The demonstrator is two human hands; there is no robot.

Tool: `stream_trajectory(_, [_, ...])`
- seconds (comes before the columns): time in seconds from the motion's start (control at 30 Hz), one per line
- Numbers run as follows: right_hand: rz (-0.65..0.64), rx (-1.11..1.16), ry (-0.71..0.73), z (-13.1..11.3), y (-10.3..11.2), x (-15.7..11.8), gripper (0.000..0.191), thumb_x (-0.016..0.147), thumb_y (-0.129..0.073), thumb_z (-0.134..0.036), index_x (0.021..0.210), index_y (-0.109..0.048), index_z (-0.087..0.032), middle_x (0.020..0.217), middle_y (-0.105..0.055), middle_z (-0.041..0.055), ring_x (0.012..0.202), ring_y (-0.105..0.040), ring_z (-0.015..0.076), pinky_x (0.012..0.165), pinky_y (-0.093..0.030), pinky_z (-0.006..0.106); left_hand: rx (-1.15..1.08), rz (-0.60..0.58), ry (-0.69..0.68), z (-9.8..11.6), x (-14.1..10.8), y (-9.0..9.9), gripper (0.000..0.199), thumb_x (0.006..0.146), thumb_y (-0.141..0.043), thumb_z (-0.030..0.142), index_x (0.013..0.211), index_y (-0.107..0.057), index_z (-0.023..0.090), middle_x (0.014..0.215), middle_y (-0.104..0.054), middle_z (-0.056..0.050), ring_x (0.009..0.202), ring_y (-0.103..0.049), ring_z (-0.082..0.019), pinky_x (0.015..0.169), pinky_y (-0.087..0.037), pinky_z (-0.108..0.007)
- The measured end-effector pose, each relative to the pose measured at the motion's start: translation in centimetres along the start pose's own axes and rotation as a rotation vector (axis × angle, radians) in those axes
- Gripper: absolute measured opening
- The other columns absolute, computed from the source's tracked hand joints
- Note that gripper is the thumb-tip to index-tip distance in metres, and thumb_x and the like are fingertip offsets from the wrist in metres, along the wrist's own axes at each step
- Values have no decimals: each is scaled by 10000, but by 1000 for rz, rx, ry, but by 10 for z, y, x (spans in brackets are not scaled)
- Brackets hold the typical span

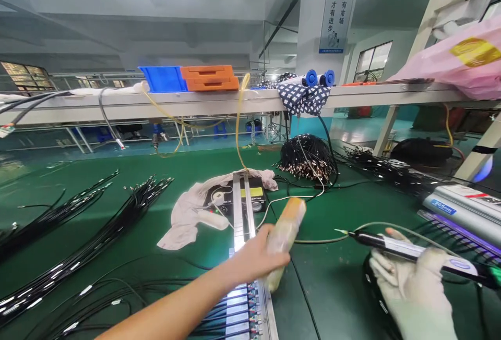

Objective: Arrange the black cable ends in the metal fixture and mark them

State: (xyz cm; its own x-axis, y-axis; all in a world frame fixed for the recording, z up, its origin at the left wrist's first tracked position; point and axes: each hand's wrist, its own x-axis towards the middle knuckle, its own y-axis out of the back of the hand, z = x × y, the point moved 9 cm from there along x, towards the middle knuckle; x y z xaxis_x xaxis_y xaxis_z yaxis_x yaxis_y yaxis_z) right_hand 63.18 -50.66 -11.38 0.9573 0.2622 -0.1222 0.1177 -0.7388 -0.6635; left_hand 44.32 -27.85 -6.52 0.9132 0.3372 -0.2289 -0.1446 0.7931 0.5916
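Note:
My bare left hand is wrapped round a pale, translucent block with an orange end, tilted above a metal rail. Along the rail, several black cables end in small connectors. My gloved right hand grips a black and white pen-shaped dispenser, its thin tip pointing left. A loop of black cable lies beside and partly behind the right hand. Between the hands, a dark cable runs over the green mat.
Black cable bundles lie at the left. A black control box and white cloth sit behind the rail. A silver UV lamp stands at the right. A shelf beam crosses above, holding blue and orange bins.

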Motion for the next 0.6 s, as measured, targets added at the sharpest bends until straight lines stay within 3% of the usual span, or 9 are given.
stream_trajectory(0.1, [-66, 16, -27, 25, -5, -7, 558, 721, -655, -700, 984, -635, -208, 862, -627, 35, 488, -472, 80, 388, -425, 191, 221, 196, -53, 24, 61, 9, 714, 788, -601, 279, 1414, -291, 132, 1290, -478, -163, 1132, -509, -291, 963, -397, -427])
stream_trajectory(0.17, [-76, -10, -36, 38, -4, -10, 626, 668, -705, -705, 1020, -613, -195, 964, -655, 84, 514, -527, 107, 390, -445, 208, 357, 248, -56, 30, 92, 5, 686, 786, -629, 229, 1396, -331, 128, 1307, -446, -176, 1179, -464, -327, 994, -351, -515])
stream_trajectory(0.27, [-148, -57, -74, 46, -5, -12, 743, 605, -699, -771, 1079, -562, -216, 1029, -672, 134, 500, -582, 154, 326, -393, 202, 496, 236, -101, 33, 104, 1, 600, 810, -661, 290, 1344, -426, 151, 1302, -446, -151, 1225, -407, -344, 1016, -300, -565])
stream_trajectory(0.33, [-197, -90, -73, 41, -8, -17, 750, 609, -689, -780, 1096, -547, -227, 1048, -675, 144, 508, -610, 176, 325, -396, 200, 537, 199, -163, 29, 84, 3, 576, 838, -641, 342, 1348, -430, 175, 1324, -430, -138, 1252, -372, -326, 1038, -281, -515])
stream_trajectory(0.4, [-216, -112, -44, 32, -13, -24, 705, 665, -669, -755, 1103, -559, -213, 1087, -663, 155, 551, -628, 176, 368, -445, 209, 541, 118, -207, 19, 48, 2, 466, 851, -626, 357, 1271, -497, 199, 1269, -483, -98, 1195, -422, -264, 1009, -320, -385])
stream_trajectory(0.47, [-226, -116, -65, 31, -18, -30, 694, 675, -675, -740, 1093, -573, -195, 1088, -660, 170, 568, -631, 179, 389, -465, 214, 512, -22, -182, 1, 3, -8, 214, 836, -641, 377, 949, -610, 198, 947, -596, -15, 904, -536, -166, 796, -397, -244])
stream_trajectory(0.53, [-211, -106, -119, 37, -21, -35, 657, 699, -667, -725, 1074, -581, -192, 1059, -669, 165, 580, -628, 180, 408, -478, 223, 476, -159, -95, -23, -43, -23, 315, 812, -664, 415, 648, -531, 181, 608, -500, 45, 591, -449, -106, 550, -326, -215])
stream_trajectory(0.6, [-212, -106, -165, 47, -24, -40, 616, 736, -641, -715, 1066, -585, -199, 1057, -670, 153, 600, -623, 173, 428, -484, 223, 452, -235, 5, -45, -81, -40, 420, 761, -713, 426, 555, -452, 170, 495, -406, 62, 487, -343, -92, 468, -228, -233])
